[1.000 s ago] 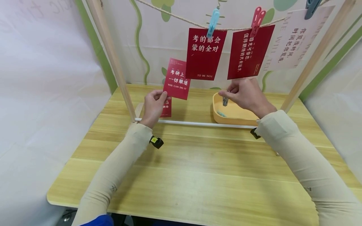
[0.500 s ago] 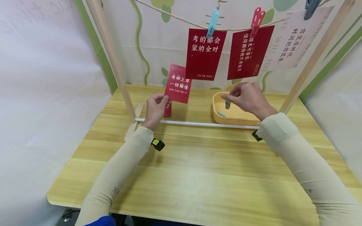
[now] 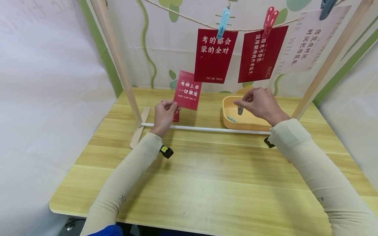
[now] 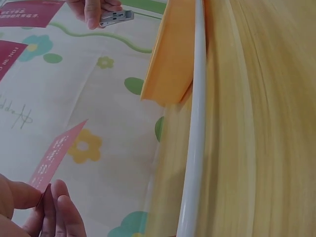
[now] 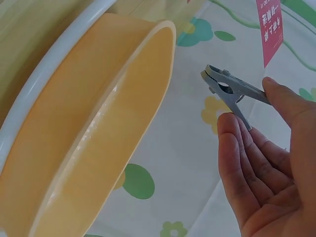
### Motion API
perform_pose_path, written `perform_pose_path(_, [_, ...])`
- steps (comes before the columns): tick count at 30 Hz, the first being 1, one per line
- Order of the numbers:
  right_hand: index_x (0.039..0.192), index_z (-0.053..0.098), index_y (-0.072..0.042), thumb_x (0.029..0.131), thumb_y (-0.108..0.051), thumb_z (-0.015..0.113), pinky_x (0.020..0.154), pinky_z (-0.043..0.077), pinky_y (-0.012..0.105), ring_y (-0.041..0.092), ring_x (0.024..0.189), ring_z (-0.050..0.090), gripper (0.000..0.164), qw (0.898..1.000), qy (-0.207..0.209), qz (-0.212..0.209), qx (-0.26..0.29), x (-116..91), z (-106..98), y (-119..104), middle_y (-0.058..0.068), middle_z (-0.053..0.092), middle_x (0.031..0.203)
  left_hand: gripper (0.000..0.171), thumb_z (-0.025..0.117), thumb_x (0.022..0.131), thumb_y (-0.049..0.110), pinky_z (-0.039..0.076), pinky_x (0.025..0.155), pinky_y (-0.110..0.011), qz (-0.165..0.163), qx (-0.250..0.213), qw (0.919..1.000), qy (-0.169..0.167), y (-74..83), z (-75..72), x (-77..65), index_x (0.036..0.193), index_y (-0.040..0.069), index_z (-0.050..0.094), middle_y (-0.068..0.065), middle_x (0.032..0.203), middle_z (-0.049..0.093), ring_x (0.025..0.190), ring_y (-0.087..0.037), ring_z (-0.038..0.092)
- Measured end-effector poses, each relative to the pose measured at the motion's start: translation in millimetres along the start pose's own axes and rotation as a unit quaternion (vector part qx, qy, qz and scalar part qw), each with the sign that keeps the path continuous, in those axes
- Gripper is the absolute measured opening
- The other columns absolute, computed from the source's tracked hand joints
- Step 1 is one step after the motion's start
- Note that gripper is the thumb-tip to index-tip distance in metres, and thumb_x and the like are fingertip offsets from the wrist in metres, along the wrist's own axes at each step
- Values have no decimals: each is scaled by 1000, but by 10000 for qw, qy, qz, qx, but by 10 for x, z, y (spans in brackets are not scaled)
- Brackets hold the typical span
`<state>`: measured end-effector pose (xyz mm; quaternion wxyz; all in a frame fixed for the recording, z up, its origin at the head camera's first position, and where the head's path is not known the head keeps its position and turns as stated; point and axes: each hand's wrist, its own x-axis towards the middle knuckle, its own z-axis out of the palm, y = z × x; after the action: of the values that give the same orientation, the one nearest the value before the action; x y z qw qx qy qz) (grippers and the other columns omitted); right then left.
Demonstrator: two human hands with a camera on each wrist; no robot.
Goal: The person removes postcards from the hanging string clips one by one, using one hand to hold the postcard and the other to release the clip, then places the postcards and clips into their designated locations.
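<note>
My left hand [image 3: 164, 118] pinches a pinkish-red card [image 3: 188, 90] with white lettering by its lower left corner, between thumb and fingers. The card stands upright, its upper right corner behind a hanging red card [image 3: 215, 57] in the head view. Over the yellow tray [image 3: 245, 126], my right hand [image 3: 262, 104] pinches a grey clothespin [image 5: 232, 88] by its handle ends, and its toothed tip looks closed in the right wrist view. Behind the left fingers, part of another red card [image 3: 176, 117] shows low down. A light blue clip [image 3: 231, 118] lies inside the tray.
A rope [image 3: 189, 19] spans two wooden posts [image 3: 118, 62]. Clipped on it are the hanging red card, a second red card [image 3: 262, 55] under a pink clothespin [image 3: 270, 21], and a pale card [image 3: 310, 42]. A white rod [image 3: 206, 129] crosses low, in front of the tray.
My left hand has shifted slightly down and to the right with the card. My right hand has sunk a little lower with the clothespin, away from the hanging cards.
</note>
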<state>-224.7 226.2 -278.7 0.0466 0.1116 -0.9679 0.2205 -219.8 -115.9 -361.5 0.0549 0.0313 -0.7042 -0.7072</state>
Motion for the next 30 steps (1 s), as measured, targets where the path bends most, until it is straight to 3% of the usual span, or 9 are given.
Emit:
perform_pose_path(3, [99,78,-5,94,-50,78,66,52,31,27,86,72,45,10000,-7,24,-23,8,11,12,16,81,96,29,58,110,18,60,88,-22,-14,18,10000,12,-17,11,6,127,-4,65,-10,107,72,101,-19,71])
perform_pose_path(7, [99,78,-5,95,-48,78,65,52,31,27,85,71,43,10000,-34,41,-40,23,27,26,15,81,95,30,58,110,19,60,86,-19,-1,45,10000,-13,-33,19,-3,127,-4,65,-11,109,72,110,-28,72])
perform_pose_path(10, [99,79,-5,95,-49,78,65,52,31,27,84,70,44,9999,-103,79,-47,34,39,38,15,81,94,30,58,110,21,61,93,-25,7,129,9999,-36,-45,24,-21,128,-3,65,-16,114,73,115,-32,71])
perform_pose_path(15, [101,78,-5,95,-49,77,65,53,31,28,86,70,45,9995,-264,194,-34,51,66,62,16,81,97,30,59,110,21,58,109,-45,-45,261,9996,-99,-97,46,-38,127,-2,66,-20,118,73,107,-24,73])
perform_pose_path(17, [101,77,-5,95,-49,77,65,54,31,28,86,70,45,9993,-288,219,-42,57,78,72,16,80,98,30,58,110,21,57,110,-46,-94,281,9995,-123,-122,55,-42,127,-2,66,-19,118,73,105,-21,73])
perform_pose_path(21, [101,77,-4,96,-50,76,68,57,35,29,88,72,46,9992,-338,221,-58,65,101,88,18,80,99,29,59,110,22,62,92,-30,-208,310,9993,-100,-168,69,-50,126,-1,66,-17,116,74,99,-16,72])
perform_pose_path(24, [101,76,-4,96,-52,74,71,59,39,29,90,72,48,9989,-389,234,-89,63,110,101,18,80,101,29,60,109,22,58,76,-18,-264,361,9990,-68,-187,86,-55,126,-1,67,-17,115,75,92,-10,70])
perform_pose_path(27, [101,76,-5,96,-52,74,73,60,41,29,90,72,48,9988,-416,245,-98,65,115,107,19,80,102,30,60,109,22,59,76,-18,-263,414,9988,-40,-195,102,-58,127,-1,67,-17,115,75,96,-16,72])
perform_pose_path(30, [101,76,-5,97,-50,74,73,59,42,29,90,72,45,9988,-411,235,-101,69,118,112,18,80,102,31,60,109,21,63,90,-33,-243,380,9990,-66,-202,118,-56,128,-2,67,-18,115,74,108,-31,74])
